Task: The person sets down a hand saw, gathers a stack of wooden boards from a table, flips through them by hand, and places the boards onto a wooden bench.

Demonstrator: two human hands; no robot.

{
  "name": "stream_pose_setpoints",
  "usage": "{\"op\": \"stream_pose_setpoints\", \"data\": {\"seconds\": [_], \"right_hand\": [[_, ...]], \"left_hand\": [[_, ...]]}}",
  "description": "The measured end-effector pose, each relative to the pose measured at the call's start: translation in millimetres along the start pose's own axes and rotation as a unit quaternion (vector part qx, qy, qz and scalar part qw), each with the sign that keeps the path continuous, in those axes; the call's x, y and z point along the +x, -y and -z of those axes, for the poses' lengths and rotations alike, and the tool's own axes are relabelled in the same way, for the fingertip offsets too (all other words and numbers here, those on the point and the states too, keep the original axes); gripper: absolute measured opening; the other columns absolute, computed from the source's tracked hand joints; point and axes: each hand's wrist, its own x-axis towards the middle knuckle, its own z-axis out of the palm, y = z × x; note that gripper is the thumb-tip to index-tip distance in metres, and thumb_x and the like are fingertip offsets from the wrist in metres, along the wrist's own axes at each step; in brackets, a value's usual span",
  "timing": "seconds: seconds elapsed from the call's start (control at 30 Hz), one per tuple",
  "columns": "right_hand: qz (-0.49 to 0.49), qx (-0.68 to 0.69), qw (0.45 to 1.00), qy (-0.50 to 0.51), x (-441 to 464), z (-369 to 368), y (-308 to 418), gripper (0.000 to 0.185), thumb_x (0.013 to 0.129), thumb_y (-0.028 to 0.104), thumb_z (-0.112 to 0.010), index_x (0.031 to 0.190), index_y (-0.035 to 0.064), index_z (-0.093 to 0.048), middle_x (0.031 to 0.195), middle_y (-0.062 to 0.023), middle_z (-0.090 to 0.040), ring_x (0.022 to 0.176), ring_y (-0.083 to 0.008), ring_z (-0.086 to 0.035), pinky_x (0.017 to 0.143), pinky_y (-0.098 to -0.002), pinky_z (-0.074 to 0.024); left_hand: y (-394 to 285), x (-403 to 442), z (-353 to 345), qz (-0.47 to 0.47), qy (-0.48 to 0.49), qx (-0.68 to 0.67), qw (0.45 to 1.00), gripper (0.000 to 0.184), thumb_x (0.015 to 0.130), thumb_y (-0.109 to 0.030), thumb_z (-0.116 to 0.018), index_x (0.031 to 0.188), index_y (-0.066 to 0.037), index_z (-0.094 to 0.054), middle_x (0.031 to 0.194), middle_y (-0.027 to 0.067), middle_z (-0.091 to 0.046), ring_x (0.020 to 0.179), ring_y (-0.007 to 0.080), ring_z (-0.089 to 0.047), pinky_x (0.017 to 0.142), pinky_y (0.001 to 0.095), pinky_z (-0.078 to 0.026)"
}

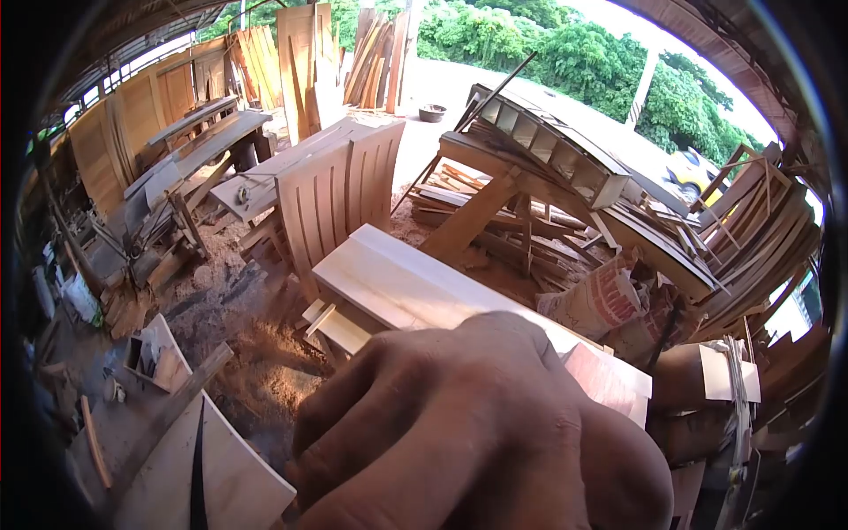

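Observation:
One hand, seemingly my right hand, fills the bottom centre, very close to the camera. Its knuckles face up, and its bent fingers are pressed together. The fingertips run below the frame, so anything they hold is hidden. Behind it lies a long pale wooden board on a bench, its near part covered by the hand. A reddish flat piece rests at the board's right end. My left hand does not show.
A slatted wooden panel stands beyond the board. Curved pale panels lie at lower left. Sawdust covers the floor. Stacked lumber and a printed sack are at right. A black basin sits farther back.

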Motion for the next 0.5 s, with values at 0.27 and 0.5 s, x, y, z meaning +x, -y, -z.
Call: {"op": "stream_pose_setpoints", "data": {"seconds": [0.27, 0.5], "right_hand": [[0.026, -0.017, 0.999, -0.026, -36, -58, 59, 0.042, 0.096, 0.025, -0.04, 0.129, 0.0063, -0.06, 0.095, -0.0284, -0.069, 0.064, -0.0358, -0.069, 0.05, -0.0372, -0.0545], [0.051, -0.038, 0.998, -0.025, -27, -38, 63, 0.049, 0.088, 0.019, -0.046, 0.133, 0.0056, -0.06, 0.095, -0.0243, -0.069, 0.067, -0.0349, -0.069, 0.053, -0.0381, -0.0552]], "left_hand": [[22, -59, -49, -0.007, 0.011, -0.001, 1.0, 0.048, 0.094, -0.052, -0.05, 0.121, -0.02, -0.073, 0.117, 0.0206, -0.072, 0.11, 0.0399, -0.069, 0.093, 0.05, -0.055], [27, -79, -68, -0.017, -0.005, 0.0, 1.0, 0.047, 0.094, -0.052, -0.051, 0.12, -0.02, -0.073, 0.116, 0.0203, -0.072, 0.109, 0.0398, -0.069, 0.093, 0.0499, -0.055]]}}
